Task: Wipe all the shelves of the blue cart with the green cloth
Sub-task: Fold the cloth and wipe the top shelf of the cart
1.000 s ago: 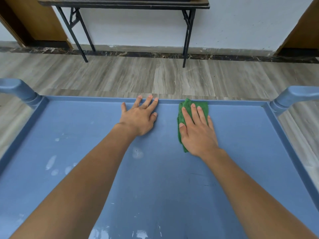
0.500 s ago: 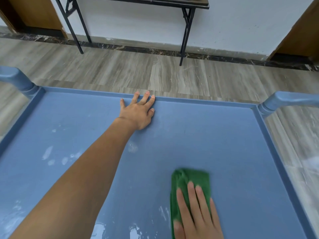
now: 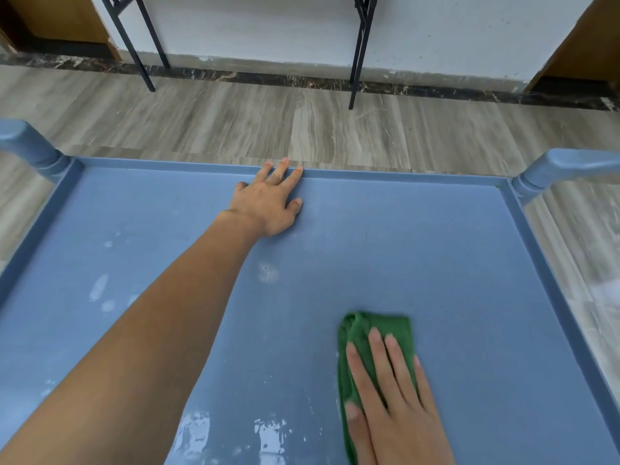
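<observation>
Dragged back from the far rim to the near right part of the top shelf point(image 3: 436, 250) within the last second: green cloth point(image 3: 379, 330), pinned flat under the right hand point(image 3: 392, 407). Hardly shifted over the final half second, so probably at the near end of a stroke, about to turn. Left hand point(image 3: 268, 204) unmoved, planted near the far rim, fingertips touching the raised lip, palm down, fingers spread, holding nothing, likely bracing the cart point(image 3: 30, 142). Right hand likewise flat and spread, fingers pressing the cloth rather than gripping it.

Meaning for the task: a central lane covered, looking cleaner and more even. Pale smears point(image 3: 100, 290) left on the left side, a whitish spot point(image 3: 267, 272) mid-shelf, glossy patches point(image 3: 268, 434) along the near edge, whether wet streaks or reflections hard to tell. Lower shelves out of sight, so much work judged outstanding.

Shelf: matte blue plastic, finely textured, shallow tray shape with a raised border and rounded posts at the corners. Cloth: soft, fuzzy weave, folded into a thick pad, edges slightly rumpled. Beyond: grey wood-grain floor point(image 3: 335, 129) and black metal legs point(image 3: 359, 52)
</observation>
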Motion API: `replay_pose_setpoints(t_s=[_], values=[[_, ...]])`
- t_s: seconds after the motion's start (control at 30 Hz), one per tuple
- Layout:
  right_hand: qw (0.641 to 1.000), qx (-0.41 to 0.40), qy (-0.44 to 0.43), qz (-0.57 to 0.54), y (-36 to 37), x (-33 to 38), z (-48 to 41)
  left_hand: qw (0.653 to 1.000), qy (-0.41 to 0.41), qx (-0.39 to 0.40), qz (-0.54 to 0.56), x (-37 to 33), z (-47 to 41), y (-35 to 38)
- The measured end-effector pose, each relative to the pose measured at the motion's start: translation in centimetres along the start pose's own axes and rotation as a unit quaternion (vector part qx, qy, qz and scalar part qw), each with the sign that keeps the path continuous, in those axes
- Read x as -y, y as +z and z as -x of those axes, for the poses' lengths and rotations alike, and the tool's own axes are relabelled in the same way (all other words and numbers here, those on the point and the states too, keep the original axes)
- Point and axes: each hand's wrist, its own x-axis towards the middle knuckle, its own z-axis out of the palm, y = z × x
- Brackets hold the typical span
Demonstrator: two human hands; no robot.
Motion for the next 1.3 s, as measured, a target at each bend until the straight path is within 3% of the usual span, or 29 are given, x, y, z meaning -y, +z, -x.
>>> replay_pose_setpoints(t_s=[0.17,0.43,0.6,0.77,0.97,1.13,1.3], values=[[0.995,0.088,0.012,-0.043,0.3,-0.4,-8.3,1.0,-0.006,-0.011,0.009,0.9,-0.5,-0.4],[0.99,0.101,0.08,-0.055,4.6,-1.0,-22.6,1.0,-0.009,0.011,0.021,1.8,-0.6,-0.9],[0.985,0.113,0.114,-0.057,5.2,-0.7,-25.9,0.999,-0.006,0.032,0.01,1.7,-0.7,-0.6],[0.987,0.104,0.103,-0.061,3.9,0.7,-20.8,1.0,-0.004,0.024,-0.017,1.3,-0.7,-0.2],[0.99,0.121,0.059,-0.049,0.5,4.3,-7.9,0.999,-0.014,0.033,0.003,0.7,-0.3,-0.1],[0.995,0.089,0.021,-0.045,-1.1,6.0,2.3,0.999,-0.025,0.04,0.017,0.9,-0.5,-0.6],[0.997,0.073,0.038,0.008,-0.7,6.3,5.2,0.998,-0.022,0.042,0.032,0.9,-0.3,-1.0]])
